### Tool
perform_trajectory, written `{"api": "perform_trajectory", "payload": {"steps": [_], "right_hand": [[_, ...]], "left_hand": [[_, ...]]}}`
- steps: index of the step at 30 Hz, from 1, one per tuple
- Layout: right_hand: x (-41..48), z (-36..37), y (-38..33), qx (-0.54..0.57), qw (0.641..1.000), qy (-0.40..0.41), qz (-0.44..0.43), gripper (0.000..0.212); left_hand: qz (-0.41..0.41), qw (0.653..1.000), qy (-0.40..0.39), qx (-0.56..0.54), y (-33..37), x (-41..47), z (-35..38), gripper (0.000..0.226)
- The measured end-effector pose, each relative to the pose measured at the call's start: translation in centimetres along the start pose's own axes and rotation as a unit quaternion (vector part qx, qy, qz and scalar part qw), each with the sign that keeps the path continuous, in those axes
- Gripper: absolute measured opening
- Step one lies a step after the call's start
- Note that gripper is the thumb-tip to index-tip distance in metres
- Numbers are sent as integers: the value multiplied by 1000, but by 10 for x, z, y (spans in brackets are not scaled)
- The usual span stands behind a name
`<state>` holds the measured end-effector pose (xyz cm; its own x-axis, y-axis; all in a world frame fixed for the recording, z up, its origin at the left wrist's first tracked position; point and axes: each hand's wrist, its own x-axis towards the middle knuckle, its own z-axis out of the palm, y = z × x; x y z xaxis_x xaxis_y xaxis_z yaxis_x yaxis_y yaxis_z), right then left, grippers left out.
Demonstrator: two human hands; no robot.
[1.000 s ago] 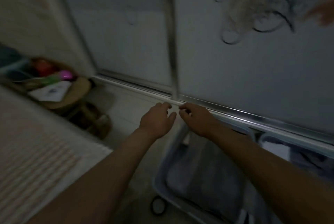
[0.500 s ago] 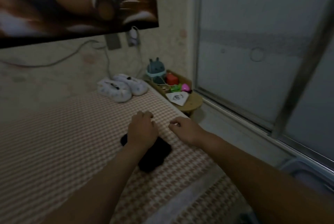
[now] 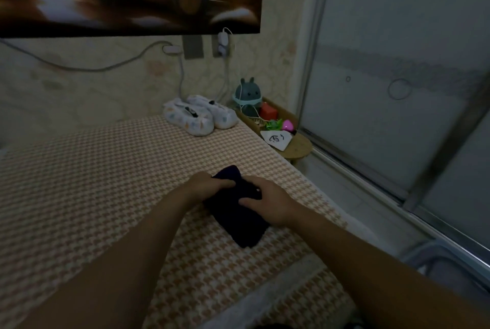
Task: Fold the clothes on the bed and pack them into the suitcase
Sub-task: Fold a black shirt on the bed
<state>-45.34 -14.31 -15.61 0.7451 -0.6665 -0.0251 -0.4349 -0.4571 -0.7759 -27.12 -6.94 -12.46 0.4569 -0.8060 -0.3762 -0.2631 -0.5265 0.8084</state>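
Though flat on bed (image 3: 79, 182), dark garment (image 3: 236, 222) pinched btwn fingers (image 3: 224, 182), L hand (image 3: 204, 186) & R hand (image 3: 269, 202).

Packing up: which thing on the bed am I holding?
The dark folded cloth, gripped by left hand and right hand; the pale slippers by the wall lie untouched.

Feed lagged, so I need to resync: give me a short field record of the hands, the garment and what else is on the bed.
bed: houndstooth cover
dark garment: lies bunched on the bed, near its right edge
left hand: grips the garment's far end
right hand: grips the garment from the right
slippers: pale pair at the bed's far end, by the wall
suitcase: probably the grey rim at lower right; inside not visible
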Motion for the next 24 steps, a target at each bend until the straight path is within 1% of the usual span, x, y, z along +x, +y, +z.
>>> {"api": "perform_trajectory", "payload": {"steps": [1, 3, 5, 6, 7, 9, 10, 12, 15, 17, 18, 22, 24], "right_hand": [[-5, -3, -3, 1, 1000, 7, 0, 68], [-16, -12, -6, 34, 999, 22, 14, 73], [-31, -26, -10, 102, 994, 29, 29, 88], [-39, -35, -12, 147, 988, 31, 24, 94], [-47, -45, -14, 192, 981, 31, 15, 95], [-66, -68, -15, 261, 965, 36, -3, 82], [-78, -80, -14, 270, 962, 40, -10, 74], [-105, -108, -9, 252, 965, 68, -12, 60], [-143, -150, 17, 216, 968, 129, 8, 38], [-168, -176, 43, 182, 971, 154, 20, 29], [-181, -188, 56, 170, 971, 165, 28, 29], [-236, -236, 117, 153, 963, 215, 62, 48], [-268, -259, 153, 125, 958, 240, 93, 46]], "left_hand": [[11, 1000, -15, -15, 4, -5, 0, 52], [53, 997, -43, -42, 16, -17, 3, 37], [110, 992, -54, -40, 34, -34, 7, 25], [144, 987, -62, -32, 46, -42, 11, 22], [180, 981, -73, -21, 59, -52, 17, 22], [250, 963, -99, -6, 84, -70, 33, 27], [275, 955, -107, -5, 96, -77, 43, 30], [304, 946, -115, 1, 118, -85, 68, 32], [330, 934, -137, 28, 146, -89, 117, 31], [339, 926, -164, 34, 164, -92, 158, 30], [339, 923, -179, 31, 172, -93, 181, 30], [336, 906, -258, 9, 201, -96, 281, 32], [341, 896, -283, 18, 214, -96, 335, 33]]}}
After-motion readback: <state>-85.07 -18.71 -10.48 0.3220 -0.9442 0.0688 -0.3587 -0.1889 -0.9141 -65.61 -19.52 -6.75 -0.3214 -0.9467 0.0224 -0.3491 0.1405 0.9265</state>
